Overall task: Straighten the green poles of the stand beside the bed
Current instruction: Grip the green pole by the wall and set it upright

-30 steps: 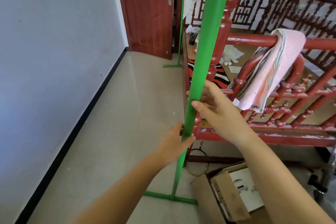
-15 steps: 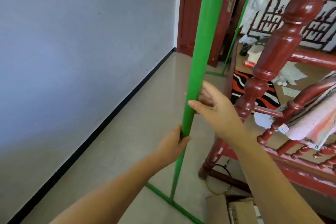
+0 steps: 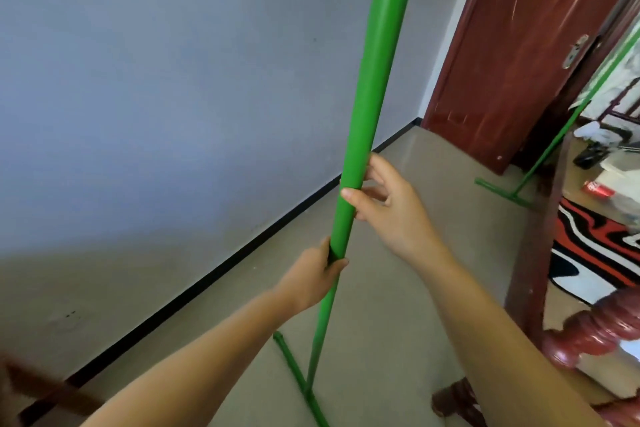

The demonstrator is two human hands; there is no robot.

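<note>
Straightening the near pole (image 3: 372, 87): left hand (image 3: 317, 276) grips it low, right hand (image 3: 388, 208) pinches it above. Next, judge plumb against the foot (image 3: 299, 381).

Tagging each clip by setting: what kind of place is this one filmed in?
Most likely a bedroom in a home. A red carved bed frame stands at the right, a dark red wooden door closes the far end, and a patterned mat lies by the bed. Plain wall, tiled floor.

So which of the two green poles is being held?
The near, thick pole, gripped by both hands; the far thin pole by the door stands untouched.
</note>
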